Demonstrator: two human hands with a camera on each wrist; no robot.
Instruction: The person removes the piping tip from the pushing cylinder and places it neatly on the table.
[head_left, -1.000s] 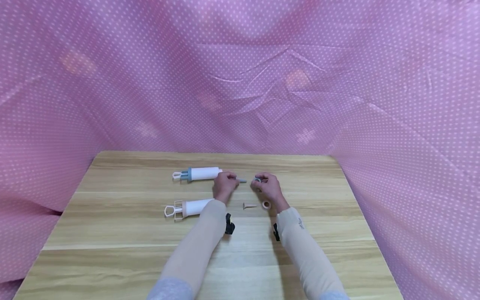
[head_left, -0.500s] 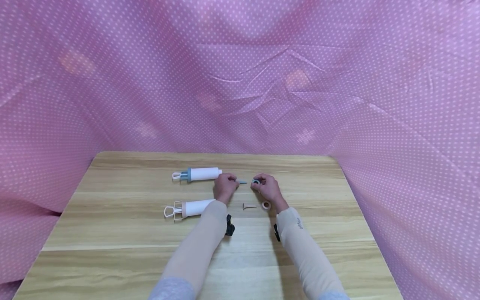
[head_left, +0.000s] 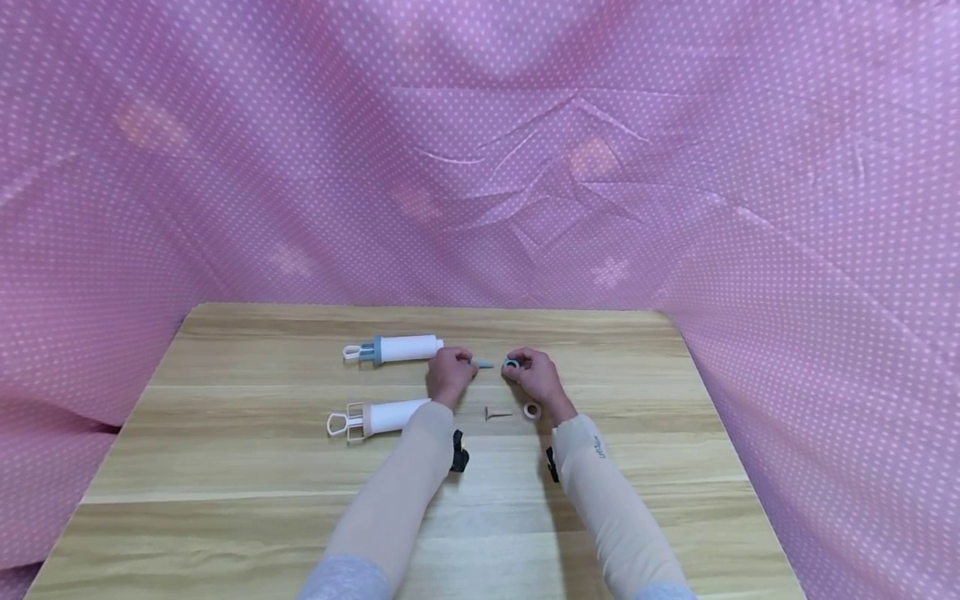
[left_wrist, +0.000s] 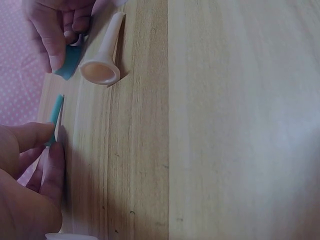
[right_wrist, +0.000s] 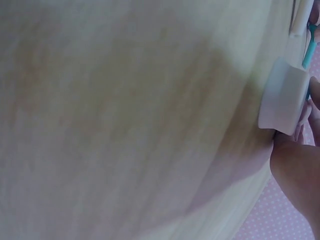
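Observation:
Between the thumb and fingers of my left hand is a slim teal nozzle, its narrow tip pointing right in the head view. My right hand pinches a teal ring a short gap away from that tip. Nearer to me lie a beige funnel-shaped nozzle and a beige ring, side by side on the table. To the left are two white syringe-like tubes with loop handles: one with a teal collar, the other with a beige collar and partly covered by my left forearm.
All of this is on a wood-grain table. A pink dotted cloth hangs behind it and along both sides. Black wrist cameras sit at the inner side of both sleeves.
The right hand has lowered slightly, and the teal ring's opening now shows more fully. The left hand has shifted only a little, keeping hold of the teal nozzle.

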